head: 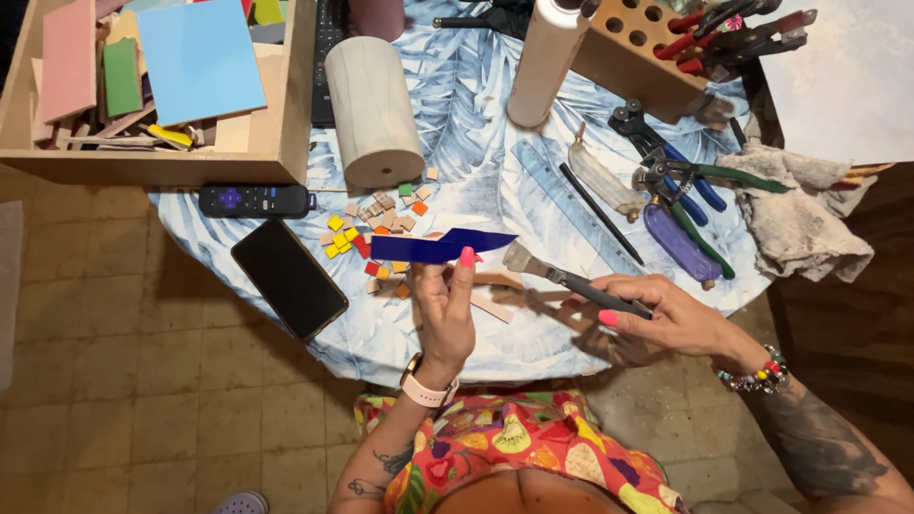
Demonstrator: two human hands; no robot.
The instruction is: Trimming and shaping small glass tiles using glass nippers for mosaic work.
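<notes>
- A round table (447,333) stands under a cloth printed with pale blue leaves on white.
- The floor (124,381) is laid with square tan tiles, worn and mottled, with darker grout lines.
- At the upper right lies a pale, whitish surface (847,76), and below it a dark brown area (857,305).
- Light is warm and even, and shadows on the cloth are soft.
</notes>
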